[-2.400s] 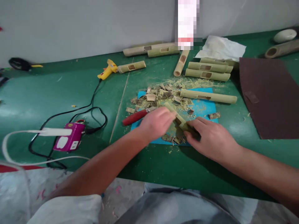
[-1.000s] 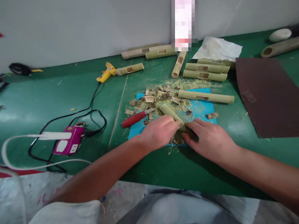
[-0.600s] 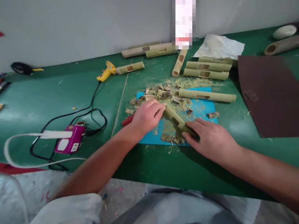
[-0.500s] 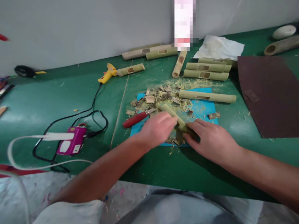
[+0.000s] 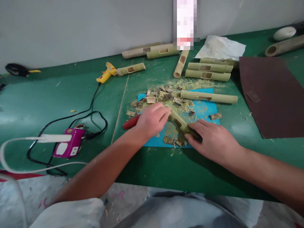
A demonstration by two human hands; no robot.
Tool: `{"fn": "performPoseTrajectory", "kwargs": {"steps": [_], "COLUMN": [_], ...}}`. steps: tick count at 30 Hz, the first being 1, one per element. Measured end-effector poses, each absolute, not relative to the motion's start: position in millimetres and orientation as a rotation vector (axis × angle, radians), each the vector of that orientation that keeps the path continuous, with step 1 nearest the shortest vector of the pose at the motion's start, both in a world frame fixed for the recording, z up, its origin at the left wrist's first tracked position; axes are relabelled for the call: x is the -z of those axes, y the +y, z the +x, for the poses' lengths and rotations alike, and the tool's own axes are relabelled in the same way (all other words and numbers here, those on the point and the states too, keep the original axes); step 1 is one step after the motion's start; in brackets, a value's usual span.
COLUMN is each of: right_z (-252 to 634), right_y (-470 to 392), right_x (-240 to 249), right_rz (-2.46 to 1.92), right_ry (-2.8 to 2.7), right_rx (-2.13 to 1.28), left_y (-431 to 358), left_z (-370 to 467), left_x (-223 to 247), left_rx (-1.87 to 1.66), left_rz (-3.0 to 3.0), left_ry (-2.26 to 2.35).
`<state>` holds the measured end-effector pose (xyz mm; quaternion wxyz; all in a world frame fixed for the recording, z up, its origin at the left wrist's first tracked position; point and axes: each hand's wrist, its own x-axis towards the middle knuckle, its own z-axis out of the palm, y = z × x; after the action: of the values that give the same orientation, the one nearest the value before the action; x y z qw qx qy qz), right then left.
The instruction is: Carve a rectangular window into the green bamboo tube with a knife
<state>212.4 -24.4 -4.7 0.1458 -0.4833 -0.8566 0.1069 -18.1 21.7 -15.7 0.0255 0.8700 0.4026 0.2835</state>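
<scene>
A bamboo tube point(image 5: 178, 120) with a cut opening lies slantwise over a blue sheet point(image 5: 206, 109). My right hand point(image 5: 211, 136) grips its near end, fingers wrapped round it. My left hand point(image 5: 154, 120) is closed at the tube's far end, fingers pressed together there; whether it holds anything else is hidden. Under my left hand shows the red handle point(image 5: 131, 122) of a knife, its blade covered. Bamboo chips and shavings point(image 5: 163, 95) are heaped beyond the hands. Another notched tube point(image 5: 209, 97) rests on the sheet's right part.
On the green table point(image 5: 83, 82) are a yellow glue gun point(image 5: 106, 73), a purple power adapter point(image 5: 69, 144) with cords, several notched bamboo tubes point(image 5: 206, 75), white paper point(image 5: 219, 47) and a dark brown sheet point(image 5: 270, 98). A wall stands behind.
My left hand has moved left and up along the tube to its far end, uncovering the tube's opening and covering the knife blade. My right hand keeps its grip. The view has shifted slightly.
</scene>
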Motion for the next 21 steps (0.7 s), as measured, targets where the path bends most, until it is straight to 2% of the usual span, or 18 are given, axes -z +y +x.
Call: {"fn": "performPoseTrajectory", "kwargs": {"steps": [3,7,11,15,21], "right_z": [212.6,213.2,213.4,212.9,212.7], "right_y": [-24.2,-23.4,-22.6,-22.6,-23.4], "right_x": [4.4,4.4,5.2,5.2,5.2], "right_rz": [-1.390,-1.400,-1.398,-1.393,-1.392], "right_ry": [-2.475,-2.470,-2.492,-2.471,-2.476], "right_rx": [-0.332,-0.327,-0.322,-0.318,-0.331], "left_y": [18.7,12.0,4.2,4.6,4.7], "left_z": [-15.4,-8.6,-2.8,-5.4,-4.8], "left_x": [16.0,14.7,11.5,11.4,11.4], "left_rx": [-0.821,-0.877,-0.611,-0.767,-0.671], "left_rz": [2.732,2.761,2.809,2.804,2.864], "left_ry": [1.120,1.261,1.125,1.226,1.165]}}
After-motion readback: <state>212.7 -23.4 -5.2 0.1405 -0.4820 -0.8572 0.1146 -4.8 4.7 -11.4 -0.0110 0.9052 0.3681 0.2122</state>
